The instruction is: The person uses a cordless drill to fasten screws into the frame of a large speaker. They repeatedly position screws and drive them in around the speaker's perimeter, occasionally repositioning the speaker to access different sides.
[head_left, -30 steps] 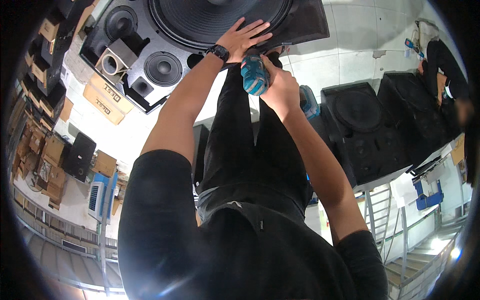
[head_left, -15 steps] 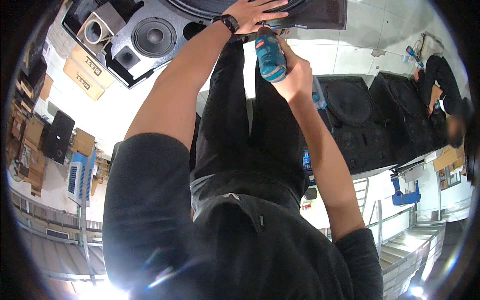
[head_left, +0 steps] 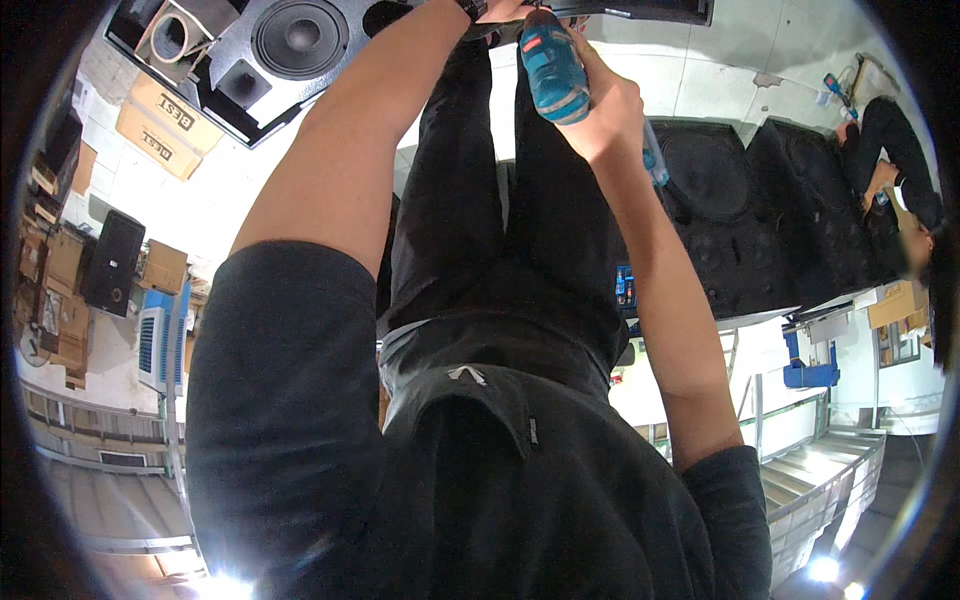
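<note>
So the teal cordless drill [head_left: 556, 75] is up just past 12 o'clock, nose pointing up toward 12 and almost at the top edge of the view. The right hand [head_left: 612, 115] has its fingers wrapped around the grip, and the drill's base pokes out past the wrist toward 2. Can't tell what the tip meets, if anything.

The left hand [head_left: 490, 10] sits right beside the drill's nose, but the top edge cuts most of it off, so no idea if it's spread or pinching something.

Both are at the near edge of a big speaker cabinet [head_left: 280, 95], which spans roughly 10:30 to 1 and also runs out of view. A round cone [head_left: 300, 38] shows at 11. The legs stand close below that edge, so it's snug there.

For elbow room: tiled floor [head_left: 735, 60] shows around 1, between the cabinet's end and two black speaker boxes [head_left: 705, 190] near 2:30. Another person [head_left: 890, 150] crouches just past those. More floor lies at 10, between the left forearm and a cardboard box [head_left: 168, 125].
</note>
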`<state>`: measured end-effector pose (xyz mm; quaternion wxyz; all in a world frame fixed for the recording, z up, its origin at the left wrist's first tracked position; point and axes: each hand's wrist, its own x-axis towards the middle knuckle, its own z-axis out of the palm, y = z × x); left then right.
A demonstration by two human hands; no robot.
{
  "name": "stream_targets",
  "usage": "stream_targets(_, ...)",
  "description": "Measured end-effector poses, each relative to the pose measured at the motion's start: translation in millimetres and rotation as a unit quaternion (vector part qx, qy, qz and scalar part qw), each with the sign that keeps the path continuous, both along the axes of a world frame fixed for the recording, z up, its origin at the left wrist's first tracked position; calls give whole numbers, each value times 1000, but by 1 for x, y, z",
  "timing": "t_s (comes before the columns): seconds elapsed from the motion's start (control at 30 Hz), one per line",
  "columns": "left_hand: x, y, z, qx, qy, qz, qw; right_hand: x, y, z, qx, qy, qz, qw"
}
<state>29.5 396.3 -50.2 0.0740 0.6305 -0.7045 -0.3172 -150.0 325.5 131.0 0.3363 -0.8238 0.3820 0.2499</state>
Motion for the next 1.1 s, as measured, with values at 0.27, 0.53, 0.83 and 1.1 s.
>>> stream_targets(0.27, 3, -3, 9, 18, -31, -23, 999, -13, -5, -12, 13, -48, -20, 999)
stream_targets(0.53, 2, 1, 4, -14, 10, 4, 1000, -23, -11, -14, 28, -152, -54, 986)
stream_targets(0.83, 0, 6, -2, -89, 28, 24, 995, -36, -3, -12, 107, -209, -110, 966)
stream_targets(1.1, -10, 30, -1, -111, 17, 116, 987, -59, 9, -6, 127, -242, -168, 947)
